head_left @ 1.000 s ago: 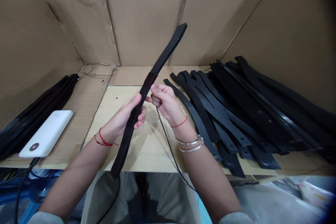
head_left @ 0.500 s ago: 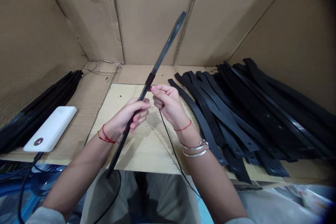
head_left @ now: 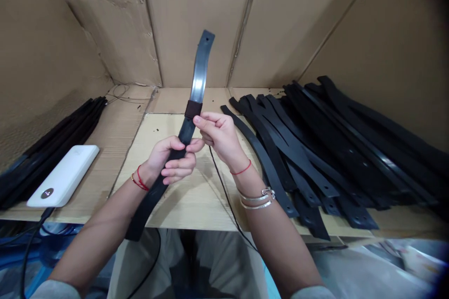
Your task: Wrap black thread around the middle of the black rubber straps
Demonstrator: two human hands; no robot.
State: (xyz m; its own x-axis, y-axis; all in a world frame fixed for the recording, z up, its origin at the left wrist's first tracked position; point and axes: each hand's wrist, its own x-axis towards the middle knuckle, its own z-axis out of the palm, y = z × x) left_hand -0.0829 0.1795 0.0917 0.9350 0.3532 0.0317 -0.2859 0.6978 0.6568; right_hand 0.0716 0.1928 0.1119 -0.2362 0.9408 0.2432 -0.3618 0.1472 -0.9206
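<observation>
Cardboard backdrop (head_left: 196, 0), head view: black strip (head_left: 199, 77) held above pale board (head_left: 205, 205), clasped by left hand (head_left: 158, 155); right hand (head_left: 221, 135) pinched narrow at dark band (head_left: 193, 109). Long axis slanted rightward, holed end pointed up-away; edge-on half-second ago, broad face now turned up.

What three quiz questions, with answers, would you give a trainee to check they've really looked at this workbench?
1. What is the left grip closed around? A: a silver bangle; B: a curved black strip; C: a cup.
2. True or false: the white device lies to the left of the held strip.
3. What is wrapped around the held strip, close to the fingertips of the right grip?

Key: 1: B. 2: True. 3: A dark brown band.
</observation>
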